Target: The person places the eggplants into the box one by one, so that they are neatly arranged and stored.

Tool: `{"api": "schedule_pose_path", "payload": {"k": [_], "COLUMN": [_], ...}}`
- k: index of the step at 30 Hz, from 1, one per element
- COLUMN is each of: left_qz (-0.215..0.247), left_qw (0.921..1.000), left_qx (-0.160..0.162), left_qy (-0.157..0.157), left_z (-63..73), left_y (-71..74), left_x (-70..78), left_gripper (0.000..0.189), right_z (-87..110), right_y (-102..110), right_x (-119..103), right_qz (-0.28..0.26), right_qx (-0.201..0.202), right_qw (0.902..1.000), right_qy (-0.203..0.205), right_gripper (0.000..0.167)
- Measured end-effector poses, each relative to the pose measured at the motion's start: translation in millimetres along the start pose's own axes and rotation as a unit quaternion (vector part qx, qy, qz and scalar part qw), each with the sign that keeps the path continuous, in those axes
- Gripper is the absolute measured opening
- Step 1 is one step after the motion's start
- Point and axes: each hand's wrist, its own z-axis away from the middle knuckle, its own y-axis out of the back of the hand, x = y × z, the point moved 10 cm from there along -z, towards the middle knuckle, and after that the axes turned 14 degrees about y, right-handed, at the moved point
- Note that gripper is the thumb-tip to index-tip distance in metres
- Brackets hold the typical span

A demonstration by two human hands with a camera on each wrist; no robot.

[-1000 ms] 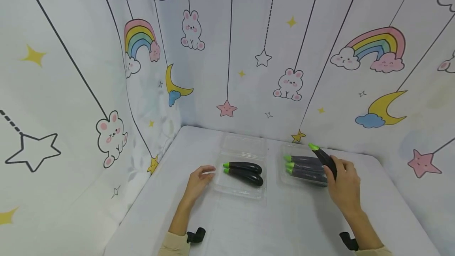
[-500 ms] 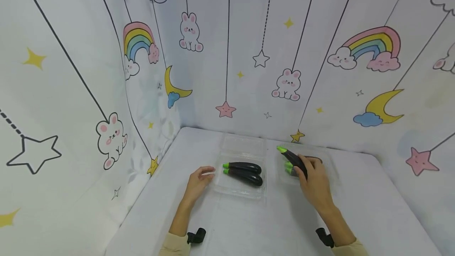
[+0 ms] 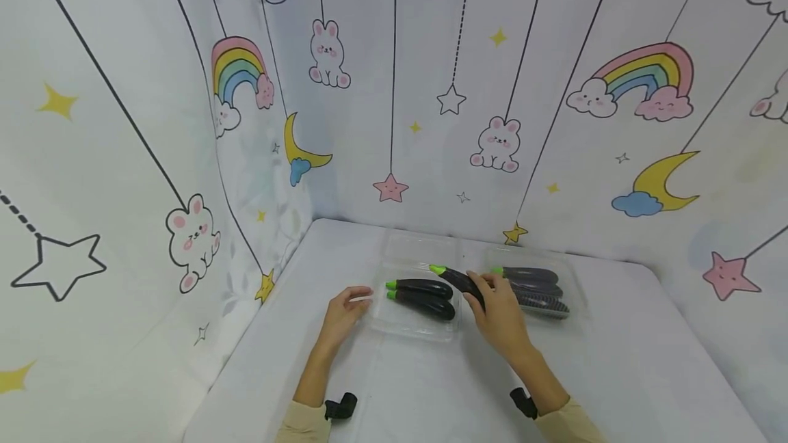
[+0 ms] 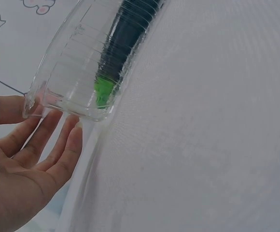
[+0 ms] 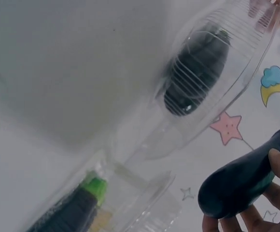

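Observation:
Over the right edge of the left clear plastic box, my right hand (image 3: 501, 316) grips a dark eggplant (image 3: 458, 281), its green stem end pointing left. The right wrist view shows thumb and fingers round this eggplant (image 5: 246, 181), clear of both boxes. Inside the left box (image 3: 412, 332) two eggplants (image 3: 425, 305) lie side by side, green ends to the left. My left hand (image 3: 343, 313) is at that box's left edge; in the left wrist view, its thumb and fingers (image 4: 58, 159) pinch the rim (image 4: 34, 99).
A second clear box (image 3: 575, 279) stands at the right, holding more eggplants (image 3: 529, 275), partly hidden by my right hand. Both boxes are on a white table (image 3: 431, 388). Behind it hangs a white cloth wall (image 3: 431, 87) printed with rabbits, stars and rainbows.
My right hand has carried the eggplant left, from above the right box to above the left box's right edge. My left hand has stayed at the left box.

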Motion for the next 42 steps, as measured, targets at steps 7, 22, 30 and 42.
{"api": "schedule_pose_path", "payload": {"k": [7, 22, 30, 42], "left_qz": [0.006, -0.001, 0.002, -0.002], "left_qw": [1.0000, 0.9999, 1.0000, 1.0000], "left_qx": [0.002, -0.012, 0.001, 0.002], "left_qy": [0.006, 0.011, 0.002, 0.001], "left_z": [-0.7, 1.3, -1.5, -1.3], "left_y": [0.8, -2.4, -0.8, 0.0], "left_x": [-1.1, 3.0, -0.6, -1.4], "left_gripper": [0.033, 0.036, 0.034, 0.032], "right_z": [-10.2, -19.3, -21.4, -15.9], "right_y": [-19.4, -53.9, -66.4, -89.5], "right_x": [-18.5, -41.9, -43.7, -42.8], "right_qz": [-0.009, -0.026, -0.052, -0.080], "right_qx": [-0.019, -0.068, -0.100, -0.140], "right_qw": [0.9995, 0.9971, 0.9934, 0.9863], "right_qy": [0.025, 0.023, -0.018, -0.036], "right_gripper": [0.049, 0.046, 0.044, 0.036]}}
